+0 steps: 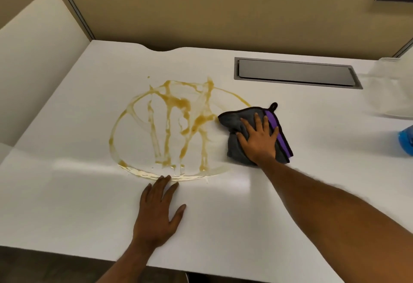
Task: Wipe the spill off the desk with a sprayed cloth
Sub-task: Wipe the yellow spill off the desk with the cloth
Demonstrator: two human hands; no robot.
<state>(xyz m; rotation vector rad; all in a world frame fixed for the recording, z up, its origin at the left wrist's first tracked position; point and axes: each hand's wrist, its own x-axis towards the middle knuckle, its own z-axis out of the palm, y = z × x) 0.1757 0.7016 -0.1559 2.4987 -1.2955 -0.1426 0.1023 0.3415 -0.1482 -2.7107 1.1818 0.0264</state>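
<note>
A brown-yellow spill (172,126) lies in rings and streaks across the middle of the white desk (73,193). A grey cloth (234,124) with a purple stripe and a black loop sits at the spill's right edge. My right hand (259,137) presses flat on the cloth with fingers spread. My left hand (158,211) rests palm down on the bare desk just below the spill, fingertips at its lower rim, holding nothing.
A grey recessed cable hatch (297,72) is set into the desk at the back right. A blue bottle part (406,139) shows at the right edge, with a blurred pale object (393,86) behind it. Tan partition walls (223,14) close the back and left.
</note>
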